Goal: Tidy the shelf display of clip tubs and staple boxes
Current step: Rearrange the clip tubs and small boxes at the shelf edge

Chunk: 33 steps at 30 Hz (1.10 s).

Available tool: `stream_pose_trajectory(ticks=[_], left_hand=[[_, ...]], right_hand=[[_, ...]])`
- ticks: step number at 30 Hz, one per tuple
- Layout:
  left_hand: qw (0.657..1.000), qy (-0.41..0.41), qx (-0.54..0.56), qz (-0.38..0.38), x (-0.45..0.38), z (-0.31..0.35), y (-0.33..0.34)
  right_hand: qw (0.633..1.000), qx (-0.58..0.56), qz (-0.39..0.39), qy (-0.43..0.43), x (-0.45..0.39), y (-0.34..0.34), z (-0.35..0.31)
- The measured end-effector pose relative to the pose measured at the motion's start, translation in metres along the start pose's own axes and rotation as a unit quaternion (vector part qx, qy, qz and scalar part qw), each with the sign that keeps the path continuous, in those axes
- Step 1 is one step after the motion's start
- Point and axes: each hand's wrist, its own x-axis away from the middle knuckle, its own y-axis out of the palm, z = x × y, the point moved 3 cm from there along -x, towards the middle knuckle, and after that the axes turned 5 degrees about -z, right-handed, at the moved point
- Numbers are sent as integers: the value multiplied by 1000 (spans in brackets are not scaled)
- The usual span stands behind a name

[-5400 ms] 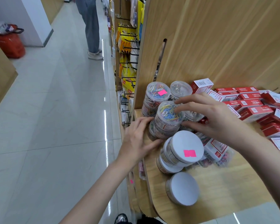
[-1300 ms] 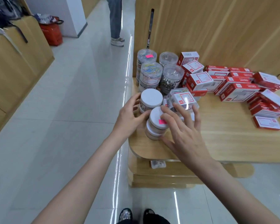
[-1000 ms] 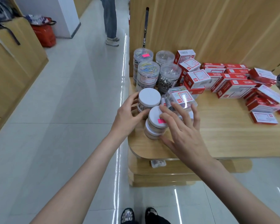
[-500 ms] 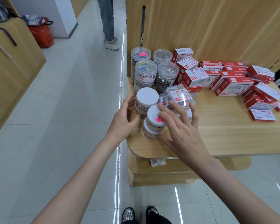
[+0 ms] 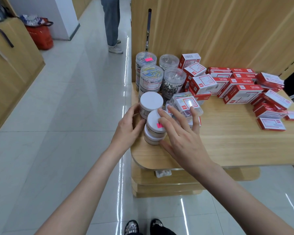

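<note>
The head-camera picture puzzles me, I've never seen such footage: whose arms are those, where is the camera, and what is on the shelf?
No machine here: the camera sits on a person's head and looks down, so the two arms are that person's own. The left hand curls round the side of a stack of white-lid tubs. The right hand lies on the stack's other side with straight, spread fingers, touching the top lid; it grips nothing. On the wooden shelf behind stand clear tubs of coloured and metal clips. To the right lie loosely piled red boxes. Another person's legs show in the aisle beyond.
</note>
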Motion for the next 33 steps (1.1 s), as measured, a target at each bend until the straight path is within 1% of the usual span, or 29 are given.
stream_pose_trajectory(ticks=[5, 10, 15, 20, 23, 26, 28, 31, 33], left_hand=[[1000, -6, 5, 7, 0, 2, -1], [1000, 14, 22, 13, 13, 9, -7], [999, -5, 26, -24, 41, 4, -6], [998, -1, 37, -43, 48, 13, 0], [999, 0, 35, -42, 50, 14, 2], [998, -19, 35, -39, 49, 12, -1], [998, -30, 38, -38, 46, 10, -3], [998, -20, 40, -48, 43, 11, -2], [998, -20, 39, -52, 42, 10, -2]], right_hand=[[1000, 0, 2, -1, -1, 1, 0], [1000, -4, -2, -1, 0, 1, 0], [1000, 9, -4, -9, -2, 3, -2], [1000, 4, 0, -5, -3, 3, -7], [999, -44, 19, -4, 1, -4, -7], [994, -92, 53, 6, 14, -10, -3], [994, -85, 66, 6, 22, -9, -2], [995, -62, 78, 9, 21, -7, -1], [992, -65, 103, 12, 13, -10, 1]])
